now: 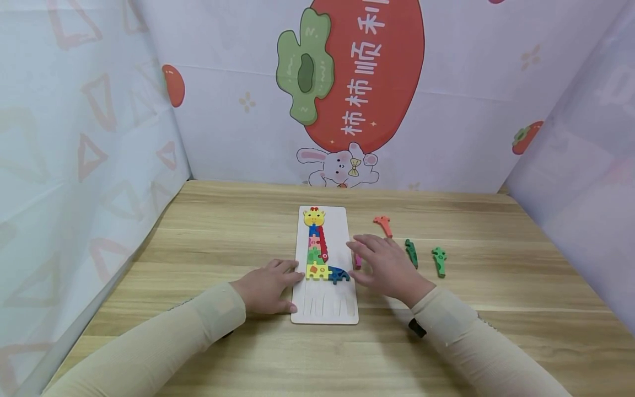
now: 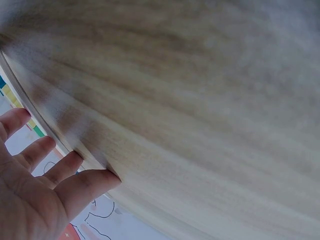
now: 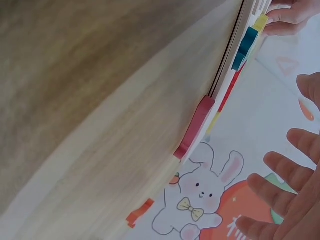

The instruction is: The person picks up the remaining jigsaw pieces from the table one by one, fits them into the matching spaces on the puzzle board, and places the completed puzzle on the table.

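Four wooden jigsaw pieces (image 1: pixel 439 261) seem to await fitting: empty, relaxed right hand (image 1: pixel 389 268) should now pinch the pink piece (image 3: pixel 195 128); ungripping left hand (image 1: pixel 268 286) touches the giraffe board (image 1: pixel 339 229).

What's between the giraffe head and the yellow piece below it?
In the head view, a blue piece, a pink piece and a green piece run down between them, with a red piece alongside, on the picture's right.

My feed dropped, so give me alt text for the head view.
The left hand touches the left edge of a white board bearing a partly built giraffe puzzle; the right hand hovers near its right edge. On the wooden table to the right lie a pink piece, an orange piece, a dark green piece and a light green piece.
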The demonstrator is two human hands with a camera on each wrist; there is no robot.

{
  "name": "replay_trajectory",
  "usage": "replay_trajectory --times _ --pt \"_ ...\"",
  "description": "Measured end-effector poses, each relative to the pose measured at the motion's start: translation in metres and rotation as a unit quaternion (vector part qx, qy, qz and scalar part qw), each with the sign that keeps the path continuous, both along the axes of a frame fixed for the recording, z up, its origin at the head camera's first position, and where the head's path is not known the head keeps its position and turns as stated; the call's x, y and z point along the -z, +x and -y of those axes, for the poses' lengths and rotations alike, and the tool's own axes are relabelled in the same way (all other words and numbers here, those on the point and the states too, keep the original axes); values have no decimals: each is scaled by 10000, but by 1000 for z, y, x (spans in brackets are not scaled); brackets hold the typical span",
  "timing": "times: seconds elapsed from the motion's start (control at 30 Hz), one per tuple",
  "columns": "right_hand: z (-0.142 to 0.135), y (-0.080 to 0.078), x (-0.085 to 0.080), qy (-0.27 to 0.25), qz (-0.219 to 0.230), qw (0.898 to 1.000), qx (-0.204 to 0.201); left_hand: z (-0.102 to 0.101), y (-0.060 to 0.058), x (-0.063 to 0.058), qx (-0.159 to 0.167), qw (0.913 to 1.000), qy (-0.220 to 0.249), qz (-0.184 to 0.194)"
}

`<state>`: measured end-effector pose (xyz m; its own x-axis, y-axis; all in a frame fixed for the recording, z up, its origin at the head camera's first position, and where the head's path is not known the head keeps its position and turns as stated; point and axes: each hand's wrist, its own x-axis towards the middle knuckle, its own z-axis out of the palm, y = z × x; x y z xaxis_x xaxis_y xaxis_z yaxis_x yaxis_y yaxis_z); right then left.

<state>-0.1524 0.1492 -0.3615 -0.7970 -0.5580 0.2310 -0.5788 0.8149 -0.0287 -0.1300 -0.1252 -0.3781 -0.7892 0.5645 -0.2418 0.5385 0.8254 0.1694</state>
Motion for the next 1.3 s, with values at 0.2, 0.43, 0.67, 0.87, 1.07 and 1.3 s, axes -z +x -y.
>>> replay_trajectory --times 0.2,0.43,0.67,0.87,1.07,1.3 --pt "-3 0 -1 -31 119 9999 63 0 0 0 -16 10000 10 13" --pt "-8 0 -3 -19 130 9999 108 0 0 1 -2 10000 10 20" --pt "-14 -1 -2 13 133 9998 167 0 -2 2 -15 10000 -3 25" --pt "-17 -1 -1 -49 143 9997 197 1 -3 3 7 10000 -12 44" --pt "-20 -1 -3 -15 185 9994 294 1 -1 1 19 10000 40 60" --pt "-24 -1 -5 5 254 9991 339 1 0 0 -13 9999 17 104"
